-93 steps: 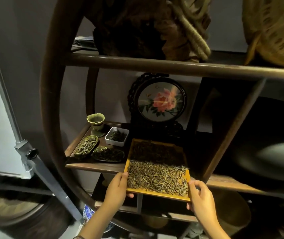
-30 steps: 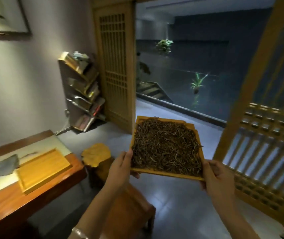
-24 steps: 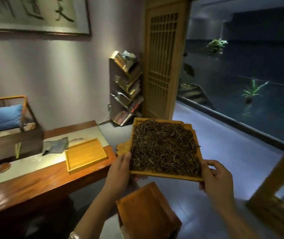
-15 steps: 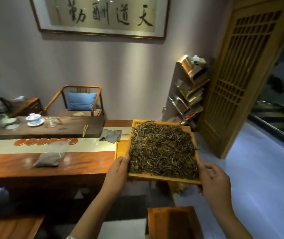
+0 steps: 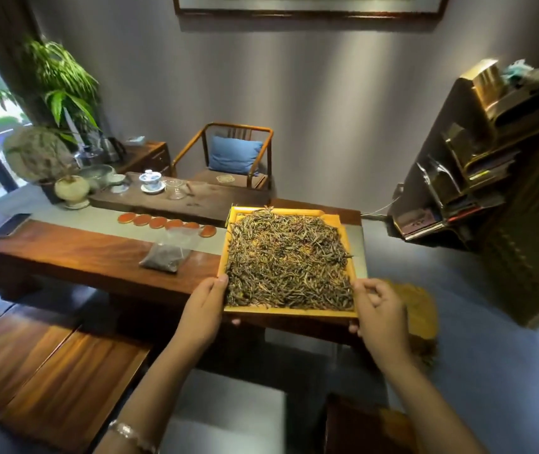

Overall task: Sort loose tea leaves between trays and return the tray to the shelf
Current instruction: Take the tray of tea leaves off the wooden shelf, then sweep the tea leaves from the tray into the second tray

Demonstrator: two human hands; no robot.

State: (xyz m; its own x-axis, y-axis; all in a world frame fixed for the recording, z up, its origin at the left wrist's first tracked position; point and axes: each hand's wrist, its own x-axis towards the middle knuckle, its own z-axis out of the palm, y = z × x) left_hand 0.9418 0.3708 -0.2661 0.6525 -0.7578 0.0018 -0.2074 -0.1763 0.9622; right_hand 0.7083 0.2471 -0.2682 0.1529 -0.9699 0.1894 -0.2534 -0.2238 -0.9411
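Observation:
I hold a square yellow wooden tray (image 5: pixel 289 311) level in front of me, heaped with loose dark tea leaves (image 5: pixel 289 257). My left hand (image 5: pixel 204 306) grips its near left corner, thumb on the rim. My right hand (image 5: pixel 380 311) grips the near right corner. The tray hangs over the right end of a long wooden tea table (image 5: pixel 91 257). A second yellow tray's corner (image 5: pixel 335 218) peeks out behind the held one, mostly hidden. The curio shelf is out of view.
On the table lie a clear bag of tea (image 5: pixel 166 253), a row of orange coasters (image 5: pixel 166 223) and a phone (image 5: pixel 11 225). A gaiwan (image 5: pixel 150 181) and glass cup stand behind. Benches (image 5: pixel 55 381) sit front left, a stump stool (image 5: pixel 422 309) right, a magazine rack (image 5: pixel 467 158) far right.
I have turned from the curio shelf, past the doorway, round to the tea table, carrying the tray the whole way. Both hands keep the same grip. The table is nearer now.

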